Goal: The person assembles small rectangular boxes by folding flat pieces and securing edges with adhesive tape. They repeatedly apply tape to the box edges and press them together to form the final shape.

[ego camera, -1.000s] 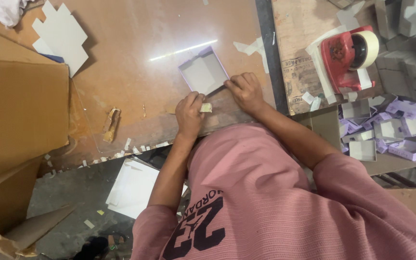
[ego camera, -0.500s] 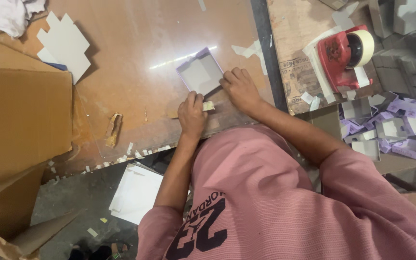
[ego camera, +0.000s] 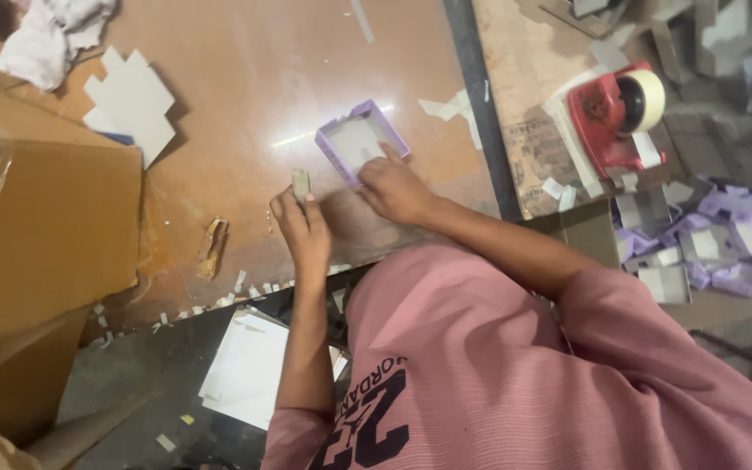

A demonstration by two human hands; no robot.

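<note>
A small shallow purple box (ego camera: pixel 347 139) with a grey inside lies on the brown table (ego camera: pixel 245 96). My right hand (ego camera: pixel 395 190) rests at its near corner, with a fingertip pressing into the box. My left hand (ego camera: pixel 302 228) is a little to the left of it, fingers pinched on a small pale strip (ego camera: pixel 301 182) that stands up from the fingertips. A pink sleeve and shirt fill the lower right.
A red tape dispenser (ego camera: pixel 613 113) sits at the right, with several purple and grey boxes (ego camera: pixel 724 235) below it. White die-cut card blanks (ego camera: pixel 130 104) and a crumpled cloth (ego camera: pixel 45 39) lie at the far left. A cardboard sheet (ego camera: pixel 41 235) covers the left edge. White sheets (ego camera: pixel 250 370) lie on the floor.
My hands have drawn apart: the left moved left with the small strip, and the right slid onto the box. The box sits lower in view, its purple sides showing.
</note>
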